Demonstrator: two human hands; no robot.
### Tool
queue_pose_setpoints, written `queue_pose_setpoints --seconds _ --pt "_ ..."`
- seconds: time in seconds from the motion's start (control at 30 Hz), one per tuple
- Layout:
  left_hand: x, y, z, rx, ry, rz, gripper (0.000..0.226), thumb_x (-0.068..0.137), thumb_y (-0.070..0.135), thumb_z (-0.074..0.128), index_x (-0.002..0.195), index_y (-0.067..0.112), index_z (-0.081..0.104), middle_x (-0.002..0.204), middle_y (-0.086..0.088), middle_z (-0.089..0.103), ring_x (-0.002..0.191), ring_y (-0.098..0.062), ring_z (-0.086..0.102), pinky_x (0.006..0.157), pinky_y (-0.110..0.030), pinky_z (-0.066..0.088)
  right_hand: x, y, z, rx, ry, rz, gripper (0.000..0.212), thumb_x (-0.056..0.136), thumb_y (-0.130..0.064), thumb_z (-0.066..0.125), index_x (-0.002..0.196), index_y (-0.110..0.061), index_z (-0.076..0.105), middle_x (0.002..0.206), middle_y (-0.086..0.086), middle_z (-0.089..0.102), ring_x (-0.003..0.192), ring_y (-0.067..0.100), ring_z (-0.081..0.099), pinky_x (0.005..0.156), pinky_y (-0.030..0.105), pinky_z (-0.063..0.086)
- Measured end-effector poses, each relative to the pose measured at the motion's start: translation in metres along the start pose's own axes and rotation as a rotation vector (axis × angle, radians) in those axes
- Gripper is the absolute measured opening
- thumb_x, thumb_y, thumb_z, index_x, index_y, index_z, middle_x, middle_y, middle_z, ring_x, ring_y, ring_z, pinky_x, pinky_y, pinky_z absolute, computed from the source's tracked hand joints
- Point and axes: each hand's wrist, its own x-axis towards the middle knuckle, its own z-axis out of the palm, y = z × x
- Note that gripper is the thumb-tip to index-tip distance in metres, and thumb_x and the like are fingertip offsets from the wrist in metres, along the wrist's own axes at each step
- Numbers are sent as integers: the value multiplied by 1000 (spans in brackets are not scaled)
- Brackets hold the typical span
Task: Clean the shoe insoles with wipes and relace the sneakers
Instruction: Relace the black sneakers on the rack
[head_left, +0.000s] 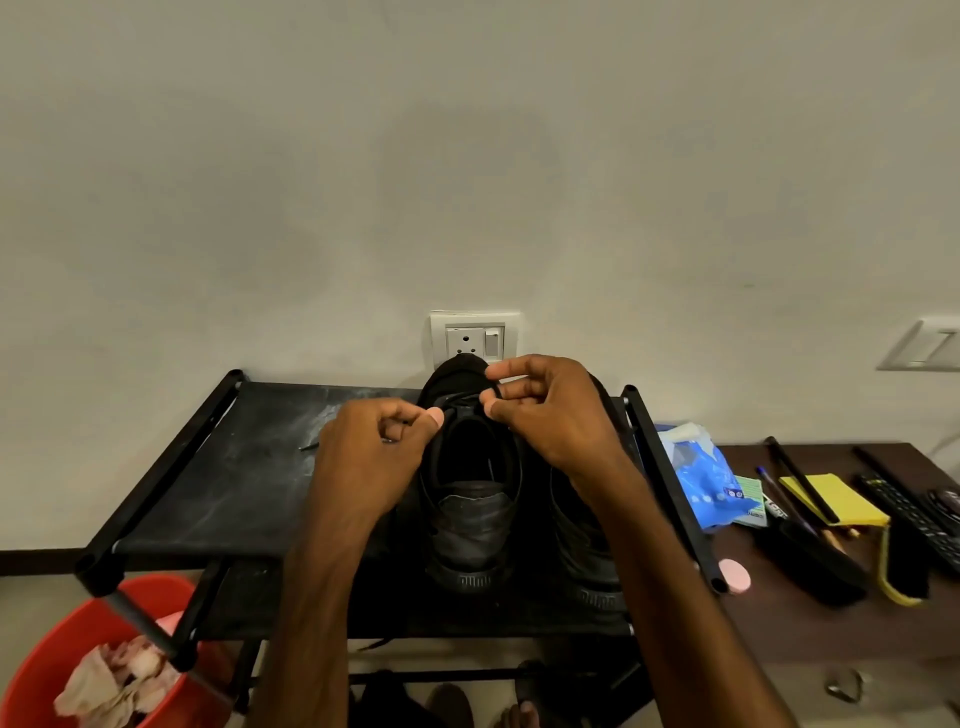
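Judging the lace (461, 399) as thin, limp and light, I would take it near its stiffer tip to feed an eyelet. It is black, like the sneaker (470, 525), which stands toe to the wall on the top shelf of the shoe rack (218, 467), its upper soft, its heel firmer. My left hand (363, 457) and right hand (550, 415) each pinch a strand by the tongue. A second sneaker (587, 561) sits just beside it on the right; a blue packet (701, 478) lies on the desk (810, 623).

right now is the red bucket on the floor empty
No, crumpled wipes lie inside the red bucket.
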Motion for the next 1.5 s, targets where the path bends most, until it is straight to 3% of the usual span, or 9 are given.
queue_pose_setpoints --seconds 0.17,0.4,0.53,0.63,0.73,0.87,1.03,1.23,1.5 --pt "0 -3 -12 28 -124 -26 7 91 32 72 86 28 76 70 6 72 65 -1 64 67 -21 46 3 2 -4 -124 51 -37 27 86 -16 80 110 -25 71 85 -2 76 78 9 74 75 24 62" --pt "3 -8 -13 11 -170 -99 4 93 25 71 90 25 74 76 3 74 80 -12 70 73 -30 54 3 1 -9 19 63 -26 33 84 -16 82 116 -15 72 77 -4 77 70 4 71 84 31 61" --pt "5 -8 -6 -11 -111 -85 17 96 28 66 84 18 73 69 4 67 68 -10 62 73 -28 48 -1 0 -12 -13 36 -2 8 86 -18 80 93 -14 80 81 -4 78 76 8 73 80 30 60" --pt "4 -5 -2 -67 -54 -63 30 100 37 59 84 16 74 64 -6 61 54 -7 49 61 -25 42 -5 0 -13 -54 19 12 19 90 -24 76 76 -12 80 82 -7 77 77 12 71 81 37 61" --pt "3 3 -1 -175 -23 -75 33 103 38 54 83 20 73 59 15 60 43 4 47 53 -22 35 -7 -6 -14 -21 7 -21 15 92 -24 73 83 -13 80 83 -7 78 76 -1 70 78 28 58" --pt "1 13 -5 -316 38 -87 40 101 45 53 73 23 70 63 13 63 60 -5 54 62 -26 41 -9 -15 -12 55 13 -61 15 95 -27 70 95 -16 80 85 -7 78 86 -1 72 90 27 55" --pt "0 41 -25 -527 59 -51 39 104 38 52 79 15 70 95 4 78 90 -12 74 88 -32 55 -10 -39 -10 72 5 -98 13 95 -24 70 95 -15 79 85 -4 78 86 5 73 78 24 55" --pt "15 80 -53 -631 44 -35 35 103 34 54 88 10 76 93 -2 79 92 -20 75 86 -32 57 -6 -83 -21 37 -3 -158 16 98 -24 67 100 -13 78 86 0 79 85 11 74 75 27 55" --pt "32 141 -89 -454 18 132 12 92 9 67 97 3 76 96 -8 77 88 -19 76 81 -32 62 -16 -153 -50 -38 37 -280 20 99 -21 64 95 -6 77 85 6 78 83 21 76 71 29 54"
